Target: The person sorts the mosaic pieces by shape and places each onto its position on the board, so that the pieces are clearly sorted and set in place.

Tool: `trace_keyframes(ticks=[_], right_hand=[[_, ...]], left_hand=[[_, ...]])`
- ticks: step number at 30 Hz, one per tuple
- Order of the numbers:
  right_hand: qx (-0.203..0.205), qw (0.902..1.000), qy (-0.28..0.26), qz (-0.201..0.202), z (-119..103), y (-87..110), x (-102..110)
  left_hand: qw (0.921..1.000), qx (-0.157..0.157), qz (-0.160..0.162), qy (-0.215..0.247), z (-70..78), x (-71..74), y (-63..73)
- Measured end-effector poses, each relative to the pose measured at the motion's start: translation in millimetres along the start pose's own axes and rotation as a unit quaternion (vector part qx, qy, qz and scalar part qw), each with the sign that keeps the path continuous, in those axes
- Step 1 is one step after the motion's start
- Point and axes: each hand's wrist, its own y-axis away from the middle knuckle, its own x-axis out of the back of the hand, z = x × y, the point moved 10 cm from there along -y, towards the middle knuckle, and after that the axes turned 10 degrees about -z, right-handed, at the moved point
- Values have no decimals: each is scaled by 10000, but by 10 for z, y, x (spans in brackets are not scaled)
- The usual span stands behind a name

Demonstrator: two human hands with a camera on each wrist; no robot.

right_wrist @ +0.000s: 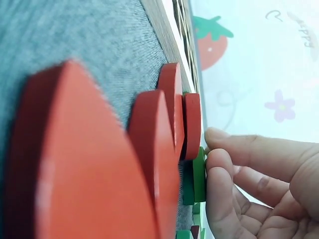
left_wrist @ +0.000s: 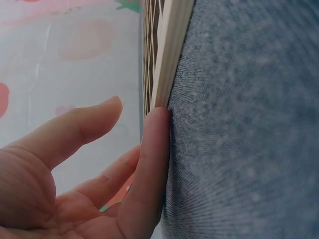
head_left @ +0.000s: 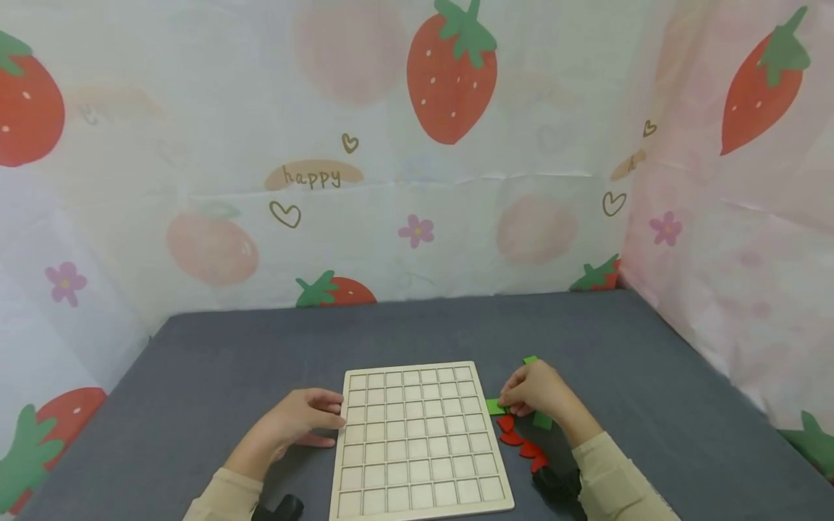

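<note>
A pale wooden grid board [head_left: 417, 449] with rows of square cells lies flat on the table. At its left edge, my left hand [head_left: 300, 420] touches the side with loosely extended fingers; in the left wrist view a fingertip [left_wrist: 158, 119] meets the board's edge, the thumb held apart. My right hand [head_left: 537, 394] is just right of the board, thumb and index finger together at the right end of a flat green tile [head_left: 495, 407]. In the right wrist view those fingertips [right_wrist: 219, 158] overlap the green tile [right_wrist: 199, 177]. Red pieces [head_left: 511, 438] with curved edges lie nearer me.
More green pieces lie around the right hand, one beyond it [head_left: 531, 359] and another under the wrist [head_left: 542, 420]. A dark grey cloth [head_left: 260, 347] covers the table. Strawberry-printed curtains [head_left: 417, 159] stand behind and at both sides.
</note>
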Motion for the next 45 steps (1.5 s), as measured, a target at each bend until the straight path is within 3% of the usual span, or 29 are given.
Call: trace_keyframes(ticks=[8, 18, 29, 40, 45], right_hand=[[57, 9994, 297, -186, -45, 1, -54], [11, 9989, 462, -95, -63, 4, -63], [94, 9994, 265, -181, -90, -9, -39], [164, 9990, -30, -417, -70, 11, -44], [225, 9988, -108, -415, -77, 29, -26]], left_hand=[[9999, -105, -2, -13, 20, 7, 16], [10000, -74, 52, 0, -12, 25, 2], [9997, -168, 181, 38, -3, 58, 24], [9991, -381, 93, -167, 47, 22, 65], [9991, -312, 131, -235, 8, 25, 37]])
